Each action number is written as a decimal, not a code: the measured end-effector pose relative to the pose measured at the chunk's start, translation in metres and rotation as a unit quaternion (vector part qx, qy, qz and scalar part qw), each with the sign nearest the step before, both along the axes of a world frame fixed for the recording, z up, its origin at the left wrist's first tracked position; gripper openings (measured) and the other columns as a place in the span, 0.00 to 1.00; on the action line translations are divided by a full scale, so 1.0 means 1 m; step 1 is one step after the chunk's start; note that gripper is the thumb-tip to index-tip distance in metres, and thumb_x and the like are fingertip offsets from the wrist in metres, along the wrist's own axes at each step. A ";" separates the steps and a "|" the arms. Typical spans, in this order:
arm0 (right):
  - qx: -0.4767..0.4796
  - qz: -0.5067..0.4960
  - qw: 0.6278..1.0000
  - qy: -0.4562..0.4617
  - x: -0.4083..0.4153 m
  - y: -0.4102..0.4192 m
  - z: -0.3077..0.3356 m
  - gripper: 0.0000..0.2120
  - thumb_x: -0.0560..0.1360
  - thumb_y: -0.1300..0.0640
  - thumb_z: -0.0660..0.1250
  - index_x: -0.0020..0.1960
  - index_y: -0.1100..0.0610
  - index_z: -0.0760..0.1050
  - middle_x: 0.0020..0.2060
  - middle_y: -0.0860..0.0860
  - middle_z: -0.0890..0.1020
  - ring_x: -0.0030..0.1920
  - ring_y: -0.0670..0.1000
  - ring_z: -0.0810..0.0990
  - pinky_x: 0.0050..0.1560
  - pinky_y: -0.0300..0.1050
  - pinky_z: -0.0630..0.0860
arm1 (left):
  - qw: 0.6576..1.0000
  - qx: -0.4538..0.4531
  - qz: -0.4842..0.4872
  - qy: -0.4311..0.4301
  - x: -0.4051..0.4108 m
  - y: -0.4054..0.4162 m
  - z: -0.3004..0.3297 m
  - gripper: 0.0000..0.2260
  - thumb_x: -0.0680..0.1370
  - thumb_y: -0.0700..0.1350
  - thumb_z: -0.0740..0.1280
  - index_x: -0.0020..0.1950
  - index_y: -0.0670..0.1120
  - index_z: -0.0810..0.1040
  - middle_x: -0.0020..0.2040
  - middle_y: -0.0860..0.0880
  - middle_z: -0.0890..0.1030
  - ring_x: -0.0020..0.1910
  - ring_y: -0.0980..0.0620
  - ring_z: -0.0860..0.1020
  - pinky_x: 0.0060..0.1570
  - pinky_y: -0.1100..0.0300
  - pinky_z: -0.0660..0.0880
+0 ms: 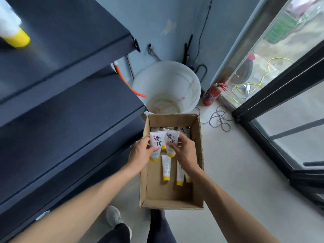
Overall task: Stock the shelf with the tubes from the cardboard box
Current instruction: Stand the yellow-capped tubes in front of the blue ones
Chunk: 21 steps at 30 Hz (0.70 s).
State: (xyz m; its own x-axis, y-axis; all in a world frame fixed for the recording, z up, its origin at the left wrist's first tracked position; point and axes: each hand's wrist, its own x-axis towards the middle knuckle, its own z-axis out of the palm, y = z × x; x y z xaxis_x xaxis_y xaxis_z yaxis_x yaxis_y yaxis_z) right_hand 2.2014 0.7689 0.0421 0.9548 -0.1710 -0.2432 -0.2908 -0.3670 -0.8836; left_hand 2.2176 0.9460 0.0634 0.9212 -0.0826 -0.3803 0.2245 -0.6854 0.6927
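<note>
Several tubes (166,167) half-hidden under hands (164,151) in cardboard box (199,137)

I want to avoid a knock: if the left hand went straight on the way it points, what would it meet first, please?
Probably the cardboard box's far wall, past the tube the left hand holds; depth is unclear.

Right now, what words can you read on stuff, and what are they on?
"黄芪": tube in left hand.
"黄芪": tube in right hand.
"黄": partly hidden tube at the box's far end.
Small print on the tubes: too small to read.
Fire extinguisher label: blurred.
</note>
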 end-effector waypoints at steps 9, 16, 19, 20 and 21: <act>0.046 0.047 0.991 -0.115 0.010 0.027 0.135 0.13 0.73 0.62 0.74 0.53 0.48 0.80 0.47 0.45 0.86 0.47 0.43 0.84 0.47 0.39 0.81 | 0.992 -0.039 0.026 -0.119 0.004 0.051 0.125 0.13 0.76 0.46 0.73 0.59 0.47 0.80 0.56 0.52 0.85 0.50 0.55 0.82 0.45 0.62 0.76; 0.023 0.099 0.977 -0.188 0.016 0.066 0.219 0.11 0.73 0.58 0.74 0.54 0.50 0.80 0.46 0.41 0.85 0.46 0.43 0.83 0.44 0.36 0.79 | 0.980 -0.073 0.026 -0.186 -0.003 0.099 0.196 0.14 0.75 0.44 0.74 0.61 0.48 0.79 0.55 0.54 0.85 0.47 0.62 0.81 0.44 0.72 0.76; 0.034 0.112 0.970 -0.214 0.020 0.087 0.254 0.10 0.73 0.58 0.74 0.51 0.47 0.80 0.44 0.40 0.85 0.44 0.43 0.83 0.42 0.34 0.78 | 0.973 -0.091 0.032 -0.209 -0.005 0.121 0.225 0.14 0.76 0.44 0.73 0.61 0.48 0.78 0.56 0.54 0.84 0.51 0.59 0.83 0.49 0.63 0.79; 0.040 0.117 0.967 -0.223 0.021 0.096 0.267 0.10 0.73 0.58 0.74 0.49 0.45 0.79 0.44 0.39 0.85 0.43 0.43 0.83 0.42 0.34 0.77 | 0.970 -0.097 0.035 -0.218 -0.006 0.128 0.234 0.14 0.76 0.44 0.73 0.61 0.47 0.78 0.56 0.54 0.84 0.51 0.59 0.82 0.47 0.67 0.78; 0.044 0.124 0.964 -0.231 0.022 0.105 0.279 0.10 0.73 0.58 0.74 0.48 0.44 0.79 0.44 0.38 0.85 0.43 0.43 0.83 0.43 0.34 0.77 | 0.967 -0.102 0.039 -0.228 -0.007 0.136 0.244 0.13 0.77 0.44 0.72 0.60 0.47 0.78 0.55 0.55 0.84 0.50 0.61 0.82 0.45 0.70 0.77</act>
